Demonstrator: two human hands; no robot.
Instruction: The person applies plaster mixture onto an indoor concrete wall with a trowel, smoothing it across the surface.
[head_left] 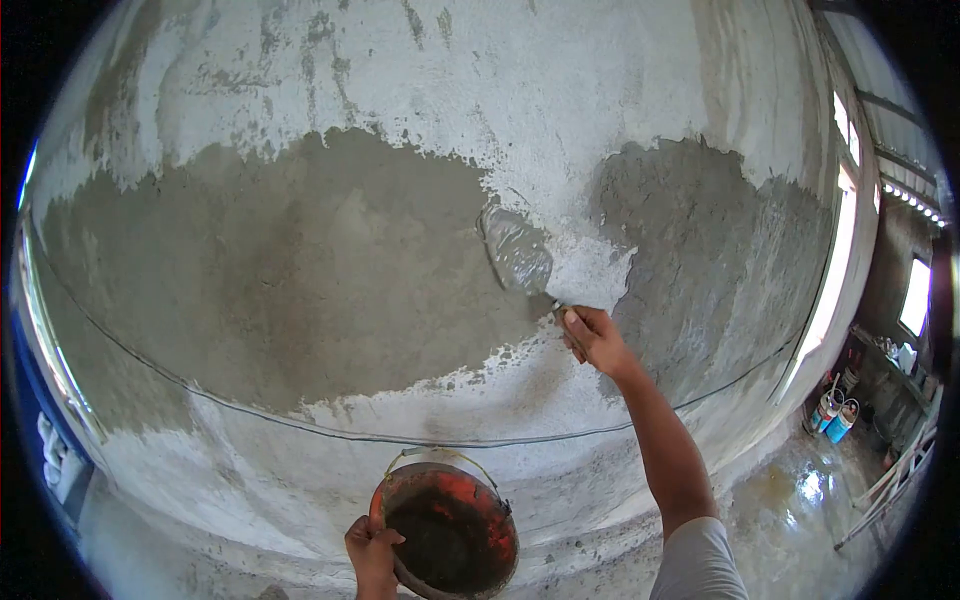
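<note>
My right hand [592,337] is closed around the handle of a trowel [521,252], whose blade lies against the wall with wet, shiny mortar about it. The blade sits between two grey patches of wet plaster, a wide one [350,260] on the left and another [700,220] on the right. A pale, uncoated strip of wall [592,272] shows between them. Low in the view, my left hand [372,556] grips the rim of an orange-red bucket [510,560] with dark grey contents and a wire handle. The bucket tilts toward me.
A thin cable [340,434] sags across the wall below the plaster. At the right stand bright windows [830,270], a cluttered shelf [905,360] and containers, one of them blue [842,421], on a wet floor [790,505]. Pale bundles [55,452] lie at the far left.
</note>
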